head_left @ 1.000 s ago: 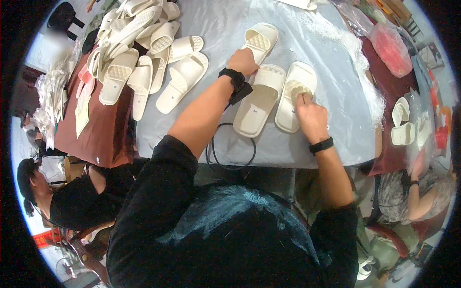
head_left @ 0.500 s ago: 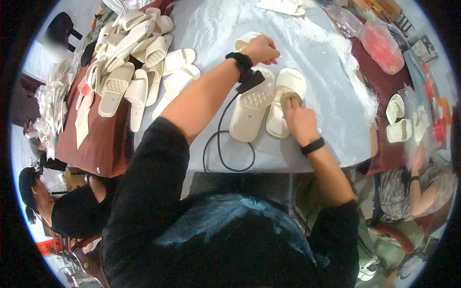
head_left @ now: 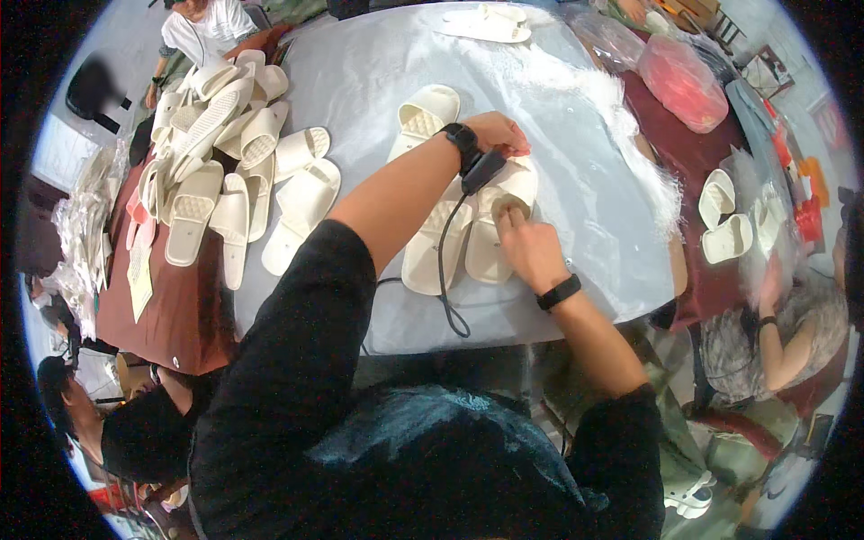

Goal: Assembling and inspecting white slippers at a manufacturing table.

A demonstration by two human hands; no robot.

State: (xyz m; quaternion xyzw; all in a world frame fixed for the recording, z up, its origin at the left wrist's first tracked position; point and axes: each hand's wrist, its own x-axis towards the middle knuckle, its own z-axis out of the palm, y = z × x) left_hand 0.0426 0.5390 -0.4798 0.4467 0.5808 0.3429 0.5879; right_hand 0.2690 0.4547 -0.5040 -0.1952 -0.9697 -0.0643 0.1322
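Two cream slippers lie side by side on the pale sheeted table in front of me, a left one and a right one. My right hand grips the right slipper at its strap, fingertips pushed against the strap opening. Over the far end of this pair reaches my left hand, its fingers curled and pinched together; anything between them is too small to make out. Behind the left forearm rests another cream slipper, partly covered by the wrist. A black cord hangs from the device on my left wrist across the slippers.
A heap of cream slippers fills the table's left side. More slippers lie at the far edge, and two on the brown cloth at right. A pink plastic bag lies far right. Other people sit at both sides.
The view has shifted, so the table sits lower and further left. My left hand has moved from over the far slipper to the right slipper's toe end. My right hand stays at the strap.
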